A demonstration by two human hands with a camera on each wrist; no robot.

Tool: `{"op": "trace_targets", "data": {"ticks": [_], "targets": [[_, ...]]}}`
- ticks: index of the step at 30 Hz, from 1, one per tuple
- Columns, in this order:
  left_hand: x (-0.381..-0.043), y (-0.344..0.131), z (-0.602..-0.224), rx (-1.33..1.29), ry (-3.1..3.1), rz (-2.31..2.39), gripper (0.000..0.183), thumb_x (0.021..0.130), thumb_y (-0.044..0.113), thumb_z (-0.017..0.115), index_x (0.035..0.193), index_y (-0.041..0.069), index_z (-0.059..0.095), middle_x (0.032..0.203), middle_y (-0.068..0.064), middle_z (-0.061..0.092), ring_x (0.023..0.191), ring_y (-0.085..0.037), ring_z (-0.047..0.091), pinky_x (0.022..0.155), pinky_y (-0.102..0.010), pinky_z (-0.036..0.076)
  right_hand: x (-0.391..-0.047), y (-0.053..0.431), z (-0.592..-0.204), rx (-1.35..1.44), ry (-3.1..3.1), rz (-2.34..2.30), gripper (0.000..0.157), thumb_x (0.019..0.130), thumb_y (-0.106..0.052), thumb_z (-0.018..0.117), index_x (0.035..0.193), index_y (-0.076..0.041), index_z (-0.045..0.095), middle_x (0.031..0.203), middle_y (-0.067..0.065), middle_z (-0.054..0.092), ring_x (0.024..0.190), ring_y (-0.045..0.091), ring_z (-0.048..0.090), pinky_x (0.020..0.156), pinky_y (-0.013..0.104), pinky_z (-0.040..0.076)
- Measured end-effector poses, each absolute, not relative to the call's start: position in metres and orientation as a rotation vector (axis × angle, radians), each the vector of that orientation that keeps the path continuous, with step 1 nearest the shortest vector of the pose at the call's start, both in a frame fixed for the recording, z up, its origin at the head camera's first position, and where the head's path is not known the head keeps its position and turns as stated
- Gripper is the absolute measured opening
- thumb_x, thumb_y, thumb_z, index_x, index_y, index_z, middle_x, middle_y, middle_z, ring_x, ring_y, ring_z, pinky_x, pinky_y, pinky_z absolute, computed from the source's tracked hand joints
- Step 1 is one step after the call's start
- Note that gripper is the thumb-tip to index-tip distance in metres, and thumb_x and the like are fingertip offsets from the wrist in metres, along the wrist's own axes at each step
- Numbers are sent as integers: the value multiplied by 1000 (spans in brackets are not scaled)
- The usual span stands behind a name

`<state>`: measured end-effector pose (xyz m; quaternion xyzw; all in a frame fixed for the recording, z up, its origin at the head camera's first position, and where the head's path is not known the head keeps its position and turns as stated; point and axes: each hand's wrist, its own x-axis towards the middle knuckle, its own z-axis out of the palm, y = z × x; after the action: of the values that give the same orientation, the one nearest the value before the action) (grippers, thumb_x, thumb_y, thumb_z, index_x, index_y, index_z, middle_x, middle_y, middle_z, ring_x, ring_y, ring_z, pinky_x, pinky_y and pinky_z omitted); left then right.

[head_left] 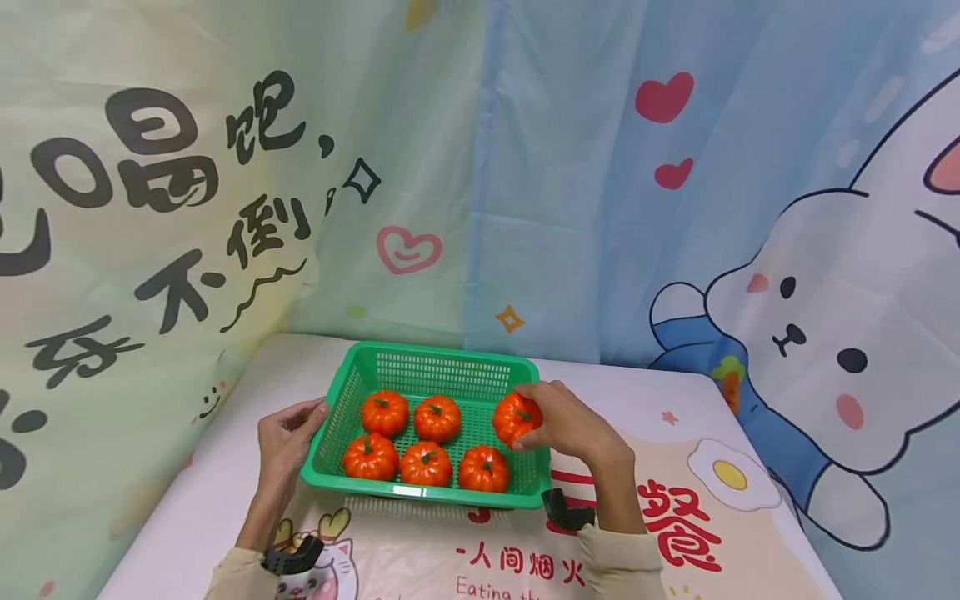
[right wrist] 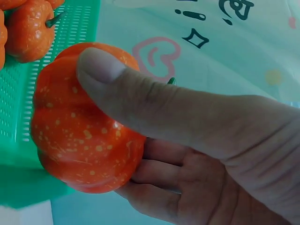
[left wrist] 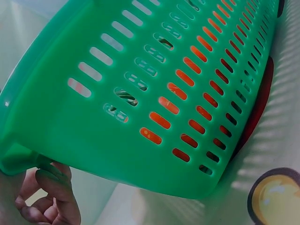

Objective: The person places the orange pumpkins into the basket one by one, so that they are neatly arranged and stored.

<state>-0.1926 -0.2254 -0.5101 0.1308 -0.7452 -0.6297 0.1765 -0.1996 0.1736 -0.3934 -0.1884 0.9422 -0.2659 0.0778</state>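
Observation:
A green plastic basket (head_left: 420, 492) with slotted walls stands on the table, holding several small orange pumpkins (head_left: 426, 463) with green stems. My right hand (head_left: 558, 421) grips one orange pumpkin (right wrist: 86, 122) at the basket's right side, thumb across one side and fingers behind it. In the head view that pumpkin appears over the right part of the basket. My left hand (head_left: 288, 437) pinches the basket's left rim between thumb and fingers. Seen in the left wrist view, curled fingers (left wrist: 56, 192) of that hand sit under the rim's corner.
A printed cloth (head_left: 405, 533) with lettering and cartoon figures covers the table (head_left: 217, 467). Behind it hangs a curtain (head_left: 555, 208) with hearts, characters and a large rabbit. Dark bands (head_left: 566, 510) circle both wrists.

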Motion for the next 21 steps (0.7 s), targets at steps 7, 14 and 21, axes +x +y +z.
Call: {"op": "trace_targets", "data": {"ticks": [7,14,21], "targets": [[-193,-226,-511,387,-2126,-1780,32,103,18,78,124,-6,79,81,22,71,76,-1,63,68,-16,53,-221,161,-398,-721,2779,-767,55,82,-16,97,131,-6,75,103,-1,72,100,18,60,85,36,57],[-192,-227,-511,382,-2130,-1761,31,102,19,78,123,-4,80,88,10,77,78,-3,62,69,-16,52,-236,154,-405,-678,2758,-701,57,83,-14,96,134,-5,74,109,2,69,108,22,56,88,38,55],[-193,-227,-511,377,-2112,-1786,30,101,19,80,122,-3,81,90,7,79,78,-3,64,69,-17,53,-250,146,-409,-722,2712,-643,46,85,-18,95,125,-7,78,104,2,69,108,24,55,86,39,55]]}}
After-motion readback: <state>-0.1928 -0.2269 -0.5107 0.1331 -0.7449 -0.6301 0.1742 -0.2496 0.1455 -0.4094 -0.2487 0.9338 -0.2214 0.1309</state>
